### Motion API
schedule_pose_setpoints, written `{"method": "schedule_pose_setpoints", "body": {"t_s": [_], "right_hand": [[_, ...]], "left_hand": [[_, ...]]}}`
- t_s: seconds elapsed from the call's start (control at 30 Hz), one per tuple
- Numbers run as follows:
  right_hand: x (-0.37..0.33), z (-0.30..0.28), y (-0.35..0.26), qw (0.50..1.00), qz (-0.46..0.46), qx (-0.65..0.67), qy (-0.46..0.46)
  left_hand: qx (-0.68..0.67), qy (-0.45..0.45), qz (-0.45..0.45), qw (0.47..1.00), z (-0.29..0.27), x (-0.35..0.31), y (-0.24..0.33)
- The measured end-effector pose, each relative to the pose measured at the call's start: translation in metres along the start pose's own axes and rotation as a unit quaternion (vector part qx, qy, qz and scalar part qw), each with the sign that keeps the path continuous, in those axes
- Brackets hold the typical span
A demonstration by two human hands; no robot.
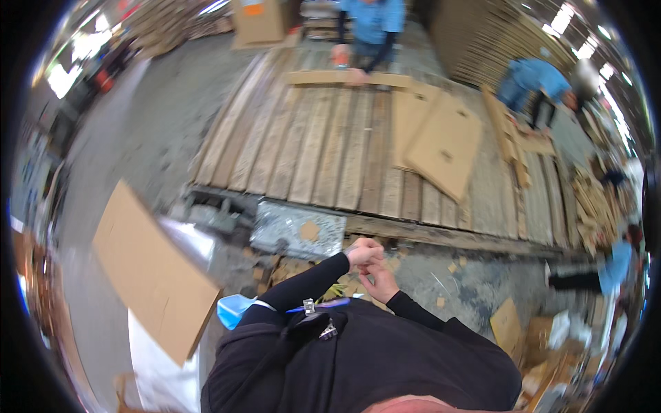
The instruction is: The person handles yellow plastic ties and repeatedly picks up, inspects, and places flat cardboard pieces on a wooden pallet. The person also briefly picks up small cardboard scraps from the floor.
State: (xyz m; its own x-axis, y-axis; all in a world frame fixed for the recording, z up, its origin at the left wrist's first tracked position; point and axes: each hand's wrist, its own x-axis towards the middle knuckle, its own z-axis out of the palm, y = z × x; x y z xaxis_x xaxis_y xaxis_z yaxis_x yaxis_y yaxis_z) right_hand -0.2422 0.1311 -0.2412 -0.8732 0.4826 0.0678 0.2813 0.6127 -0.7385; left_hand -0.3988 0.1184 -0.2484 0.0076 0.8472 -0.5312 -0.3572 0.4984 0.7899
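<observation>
In front of my chest, my left hand (365, 252) and my right hand (380, 283) meet, their fingers touching. The left hand's fingers are curled in. Those of the right are bent and pressed against it. Anything between them is too small or blurred to make out. Both arms wear black sleeves. Beyond the hands stands a low wooden slatted platform (303, 151), with flat cardboard sheets (447, 148) lying on it. Just left of my hands, below the platform's edge, is a grey metal plate (296, 230) with a cardboard scrap (310, 230) on it.
A large cardboard sheet (155, 272) leans at left. Cardboard scraps litter the floor by my hands. Across the platform, a person in blue (372, 24) handles a long cardboard strip (351, 78); another person (540, 82) bends at right. Cardboard stacks (482, 41) rise behind.
</observation>
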Motion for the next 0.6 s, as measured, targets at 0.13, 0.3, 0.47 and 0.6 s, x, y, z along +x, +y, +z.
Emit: {"method": "schedule_pose_setpoints", "body": {"t_s": [0.13,0.3,0.47,0.6], "right_hand": [[0.032,0.050,-0.044,0.977,-0.093,0.088,-0.171],[0.111,0.139,-0.138,0.931,-0.161,0.190,-0.266],[0.176,0.266,-0.270,0.953,-0.121,0.181,-0.211],[0.192,0.322,-0.324,0.965,-0.030,0.037,-0.257]], "left_hand": [[-0.055,0.319,0.119,0.939,-0.087,-0.157,-0.043],[0.088,0.753,0.312,0.573,-0.167,-0.405,-0.089],[0.089,0.921,-0.109,0.364,-0.201,-0.563,-0.185],[-0.081,0.824,-0.030,0.561,-0.237,-0.574,-0.237]]}}
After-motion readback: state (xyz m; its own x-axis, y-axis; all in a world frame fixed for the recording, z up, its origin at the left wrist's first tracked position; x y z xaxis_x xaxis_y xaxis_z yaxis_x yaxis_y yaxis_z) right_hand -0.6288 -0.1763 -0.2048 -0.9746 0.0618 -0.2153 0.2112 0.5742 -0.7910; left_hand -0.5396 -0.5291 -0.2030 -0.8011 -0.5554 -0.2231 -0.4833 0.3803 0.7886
